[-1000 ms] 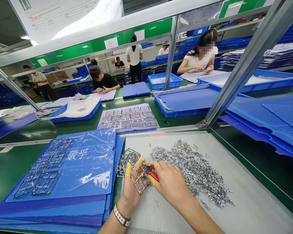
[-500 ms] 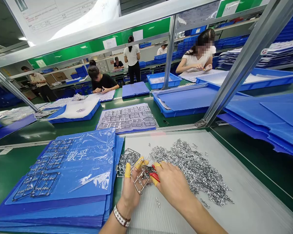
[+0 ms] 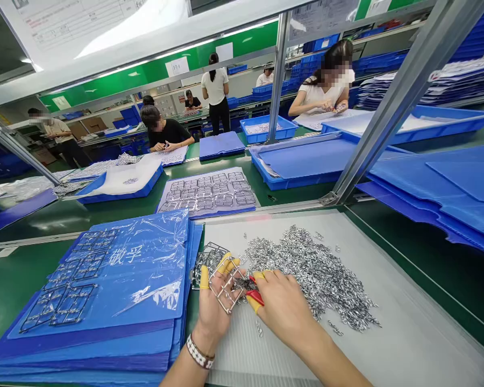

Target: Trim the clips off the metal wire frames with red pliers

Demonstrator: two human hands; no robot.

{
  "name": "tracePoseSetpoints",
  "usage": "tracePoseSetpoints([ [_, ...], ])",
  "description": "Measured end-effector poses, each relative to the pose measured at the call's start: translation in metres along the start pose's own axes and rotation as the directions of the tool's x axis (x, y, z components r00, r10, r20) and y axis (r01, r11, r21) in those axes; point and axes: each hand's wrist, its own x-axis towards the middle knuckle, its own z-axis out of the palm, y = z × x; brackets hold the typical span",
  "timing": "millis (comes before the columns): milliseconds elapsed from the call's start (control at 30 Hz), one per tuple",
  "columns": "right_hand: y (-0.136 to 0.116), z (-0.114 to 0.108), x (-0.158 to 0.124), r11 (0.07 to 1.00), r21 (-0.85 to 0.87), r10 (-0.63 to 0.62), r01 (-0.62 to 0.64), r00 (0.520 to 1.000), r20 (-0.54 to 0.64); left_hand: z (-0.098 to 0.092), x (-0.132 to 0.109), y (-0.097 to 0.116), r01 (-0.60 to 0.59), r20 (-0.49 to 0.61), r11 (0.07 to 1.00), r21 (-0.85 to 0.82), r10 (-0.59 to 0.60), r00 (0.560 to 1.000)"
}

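Note:
My left hand (image 3: 213,312), palm up with yellow finger cots on some fingertips, holds a silver sprue frame (image 3: 229,310) with thin runners. Closed around red-handled nippers (image 3: 255,297), my right hand (image 3: 286,298) works at the frame's right side; the jaws are mostly hidden. Small silver and black parts (image 3: 306,269) lie heaped on a pale sheet (image 3: 399,301) beyond and to the right of my right hand. Behind my left fingers rest several more sprue frames (image 3: 210,251).
At left, a stack of blue plastic sheets (image 3: 153,301) carries several dark sprue frames (image 3: 76,301). Across a metal rail stand another sheet of frames (image 3: 205,191) and blue trays (image 3: 294,180). A slanted metal post (image 3: 387,118) rises at right. Other people sit and stand beyond.
The camera view has shifted slightly. The sprue frame in my left hand is turned a little, and the nippers stay at its right side.

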Motion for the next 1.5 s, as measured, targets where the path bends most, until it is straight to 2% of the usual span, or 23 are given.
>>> tracePoseSetpoints([
  [200,-0.002,0.002,0.002,0.999,-0.033,-0.006,0.006,1.0,0.005,0.0,-0.001,-0.002,-0.029,-0.046,0.997,0.07,0.033,0.998],
  [367,-0.006,-0.002,-0.002,1.0,-0.028,-0.005,0.005,1.0,0.008,0.001,0.0,0.001,-0.038,-0.057,0.999,0.022,0.039,0.998],
  [567,-0.018,-0.003,-0.007,0.997,0.06,-0.056,0.055,0.998,0.015,-0.003,0.002,0.001,-0.053,-0.094,0.998,-0.021,0.051,0.994],
  [1067,-0.023,0.003,-0.008,0.997,0.041,-0.068,0.065,0.995,0.067,-0.002,0.0,-0.004,-0.104,-0.117,0.992,0.077,0.112,0.987],
  [1233,-0.014,0.0,-0.011,0.999,0.036,-0.035,0.032,0.996,0.08,0.001,0.001,-0.002,-0.073,-0.089,0.996,0.053,0.077,0.993],
  [1367,-0.002,-0.002,-0.016,0.997,0.075,-0.022,0.02,0.999,0.027,0.001,0.001,-0.002,-0.062,-0.04,0.998,0.01,0.062,0.997],
  [1500,0.013,0.005,-0.022,0.99,0.14,-0.02,0.03,0.997,-0.077,-0.002,-0.006,0.004,-0.053,0.017,0.989,0.135,0.051,0.999],
])
